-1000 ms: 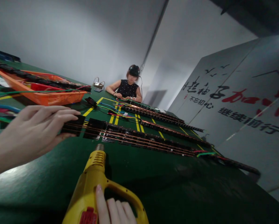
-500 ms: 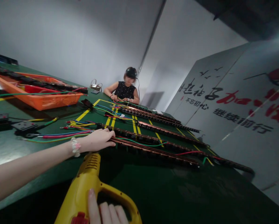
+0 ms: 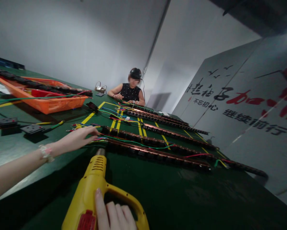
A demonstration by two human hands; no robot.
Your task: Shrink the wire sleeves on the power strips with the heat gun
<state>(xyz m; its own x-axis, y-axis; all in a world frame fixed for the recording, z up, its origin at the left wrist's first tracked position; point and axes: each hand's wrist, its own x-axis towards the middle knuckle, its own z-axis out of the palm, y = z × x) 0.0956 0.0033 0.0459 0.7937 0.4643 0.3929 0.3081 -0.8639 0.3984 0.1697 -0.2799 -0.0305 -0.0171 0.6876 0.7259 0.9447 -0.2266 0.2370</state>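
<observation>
My right hand [image 3: 115, 214] is wrapped around a yellow heat gun [image 3: 91, 179], whose metal nozzle points away from me. Just past the nozzle lies the near end of a long black rail with copper strips [image 3: 155, 154]. Coloured wires [image 3: 100, 138] come out of that end. My left hand [image 3: 77, 139], with a pale band on its wrist, has thumb and fingers around these wires; their loose ends are hidden behind it. A second rail [image 3: 133, 137] with a green wire along it lies right behind the first.
More copper rails [image 3: 172, 131] lie across the green table [image 3: 181, 198] with yellow tape lines. At left stand an orange basket [image 3: 61, 105] with a black rail across it and two black socket blocks [image 3: 33, 128]. A co-worker [image 3: 131, 91] sits at the far end.
My left hand has slid left from the rail's end onto the wires. The heat gun has shifted slightly right, and its nozzle now shows. The co-worker's hand has lifted a little.
</observation>
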